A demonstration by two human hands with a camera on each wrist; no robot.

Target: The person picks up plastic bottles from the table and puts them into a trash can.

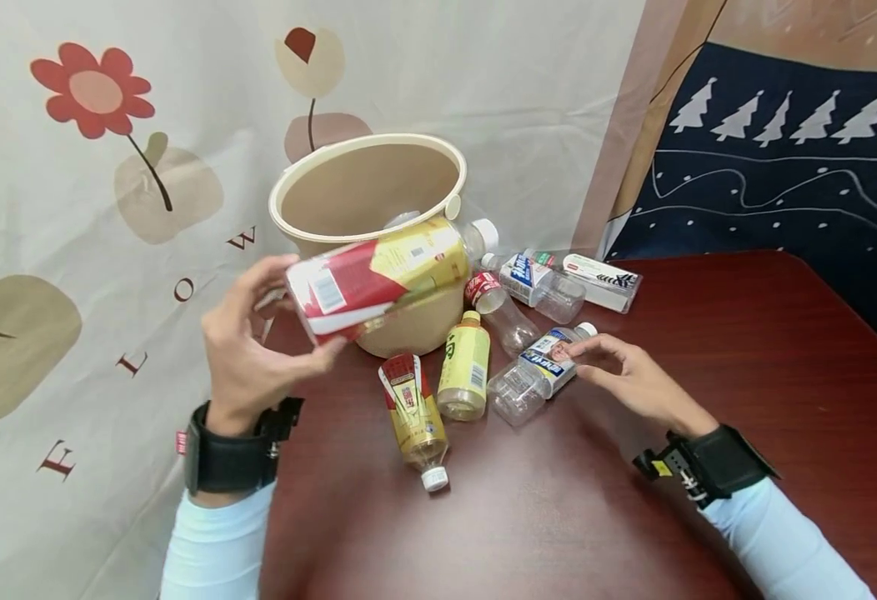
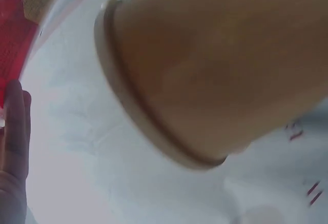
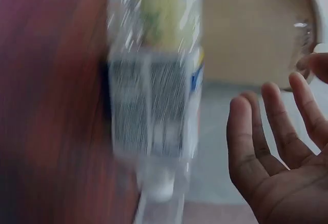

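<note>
A clear object [image 1: 401,220] is partly seen inside the beige bin [image 1: 416,332]. Before its rim, a red-and-yellow bottle [image 1: 386,275] is gripped by the left hand [image 1: 251,350], cap end raised. The right hand [image 1: 644,383], fingers loosely spread, is held near a blue-labelled bottle [image 1: 547,362] on the tabletop [image 1: 558,500].

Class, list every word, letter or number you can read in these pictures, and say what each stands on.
"F": pale cloth, lower left.
"L": same cloth, above it.
"O": same cloth, higher.
"W": same cloth, nearest the bin.
Too small or blurred to read: labels on the held bottle, the yellow-labelled bottle, the red-and-gold bottle, the red-labelled bottle, both blue-labelled bottles and the white-labelled item.
</note>
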